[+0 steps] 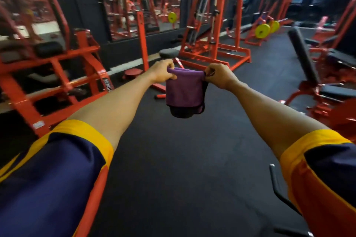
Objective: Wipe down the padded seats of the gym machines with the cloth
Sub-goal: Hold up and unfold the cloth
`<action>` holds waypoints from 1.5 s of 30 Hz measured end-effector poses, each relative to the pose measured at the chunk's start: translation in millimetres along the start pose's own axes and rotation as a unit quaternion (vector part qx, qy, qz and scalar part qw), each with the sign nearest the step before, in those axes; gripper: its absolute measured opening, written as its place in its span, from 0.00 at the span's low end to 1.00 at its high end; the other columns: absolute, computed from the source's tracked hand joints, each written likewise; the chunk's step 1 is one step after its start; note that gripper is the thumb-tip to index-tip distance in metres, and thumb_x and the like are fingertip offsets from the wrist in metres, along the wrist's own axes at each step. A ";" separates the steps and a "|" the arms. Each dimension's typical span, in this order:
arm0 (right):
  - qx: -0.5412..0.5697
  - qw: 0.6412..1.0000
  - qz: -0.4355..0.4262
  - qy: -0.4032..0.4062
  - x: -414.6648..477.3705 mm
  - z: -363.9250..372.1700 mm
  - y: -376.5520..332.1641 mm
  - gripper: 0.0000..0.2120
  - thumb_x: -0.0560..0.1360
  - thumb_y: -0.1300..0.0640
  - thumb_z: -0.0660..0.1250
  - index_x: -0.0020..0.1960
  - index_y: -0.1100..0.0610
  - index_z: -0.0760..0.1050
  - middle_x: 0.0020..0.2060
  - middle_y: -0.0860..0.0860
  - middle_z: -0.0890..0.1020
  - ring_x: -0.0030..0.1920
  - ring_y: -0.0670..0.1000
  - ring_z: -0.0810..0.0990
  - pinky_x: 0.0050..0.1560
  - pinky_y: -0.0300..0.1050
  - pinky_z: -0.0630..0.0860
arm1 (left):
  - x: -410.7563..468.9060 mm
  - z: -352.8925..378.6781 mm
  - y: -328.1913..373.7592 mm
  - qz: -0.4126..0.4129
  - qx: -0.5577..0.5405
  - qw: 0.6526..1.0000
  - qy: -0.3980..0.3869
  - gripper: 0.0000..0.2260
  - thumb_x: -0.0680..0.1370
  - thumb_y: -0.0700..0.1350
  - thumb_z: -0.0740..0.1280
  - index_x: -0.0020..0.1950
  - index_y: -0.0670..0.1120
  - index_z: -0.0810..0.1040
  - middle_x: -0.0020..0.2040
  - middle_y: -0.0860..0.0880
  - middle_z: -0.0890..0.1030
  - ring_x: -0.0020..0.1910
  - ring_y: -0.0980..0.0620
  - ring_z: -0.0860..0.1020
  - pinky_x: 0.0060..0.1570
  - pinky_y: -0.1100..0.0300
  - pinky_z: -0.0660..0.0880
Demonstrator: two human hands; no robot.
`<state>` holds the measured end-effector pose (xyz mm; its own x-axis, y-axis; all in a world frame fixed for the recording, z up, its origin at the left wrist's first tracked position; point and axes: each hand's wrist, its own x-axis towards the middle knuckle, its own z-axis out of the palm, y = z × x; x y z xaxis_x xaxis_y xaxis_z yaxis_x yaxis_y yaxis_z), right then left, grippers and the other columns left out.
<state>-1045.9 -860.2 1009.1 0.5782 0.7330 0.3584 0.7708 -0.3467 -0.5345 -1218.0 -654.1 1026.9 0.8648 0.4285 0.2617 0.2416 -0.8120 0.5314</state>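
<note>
While pinching cloth (184,90), L hand (163,72), R hand (219,76)

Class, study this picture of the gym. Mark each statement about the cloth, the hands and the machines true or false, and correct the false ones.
1. The left hand and the right hand both pinch the top edge of the purple cloth. True.
2. The purple cloth lies on the floor. False: it hangs in the air from the two hands.
3. The machine frames are blue. False: they are orange-red.
4. Yellow weight plates sit on a machine in the background at the right. True.
</note>
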 end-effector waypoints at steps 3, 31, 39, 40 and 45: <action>-0.045 0.998 0.038 0.008 25.6 -9.1 27.6 0.11 0.71 0.58 0.75 0.38 0.49 0.73 0.40 0.48 0.80 0.41 0.51 0.78 0.48 0.52 0.79 | 60.2 21.1 2.0 0.040 -0.016 0.999 0.002 0.14 0.72 0.41 0.78 0.46 0.47 0.73 0.43 0.50 0.77 0.42 0.52 0.73 0.36 0.62 0.68; -0.163 0.943 0.260 0.132 302.0 -121.1 400.1 0.07 0.73 0.54 0.75 0.49 0.53 0.79 0.47 0.52 0.84 0.48 0.55 0.83 0.54 0.54 0.81 | 600.4 290.3 94.1 0.221 -0.092 0.963 -0.126 0.11 0.75 0.44 0.75 0.56 0.44 0.81 0.48 0.47 0.80 0.47 0.49 0.77 0.44 0.61 0.67; -0.191 0.908 0.330 0.173 359.9 -154.9 461.3 0.07 0.73 0.55 0.73 0.50 0.52 0.79 0.47 0.52 0.83 0.47 0.55 0.82 0.51 0.52 0.80 | 727.1 346.9 141.2 0.259 -0.134 0.941 -0.171 0.13 0.75 0.43 0.75 0.59 0.43 0.82 0.54 0.42 0.83 0.54 0.45 0.80 0.46 0.62 0.69; -0.192 0.904 0.343 0.167 361.7 -159.2 470.6 0.07 0.73 0.55 0.73 0.50 0.52 0.79 0.46 0.51 0.83 0.47 0.54 0.82 0.51 0.52 0.81 | 736.5 358.5 147.7 0.261 -0.137 0.938 -0.183 0.14 0.75 0.43 0.75 0.59 0.43 0.82 0.55 0.42 0.83 0.55 0.45 0.80 0.46 0.62 0.69; -0.204 0.882 0.382 0.184 368.3 -184.7 537.9 0.07 0.72 0.56 0.74 0.50 0.52 0.79 0.48 0.51 0.84 0.49 0.55 0.83 0.54 0.57 0.81 | 789.2 426.5 188.4 0.282 -0.164 0.918 -0.227 0.12 0.75 0.42 0.76 0.57 0.43 0.82 0.53 0.42 0.83 0.52 0.45 0.81 0.46 0.62 0.70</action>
<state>-368.9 -884.9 995.0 0.9605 -0.0189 0.2776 0.1077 -0.8946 -0.4338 -302.2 -637.9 989.9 0.9239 -0.2919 0.2472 -0.3816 -0.6585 0.6487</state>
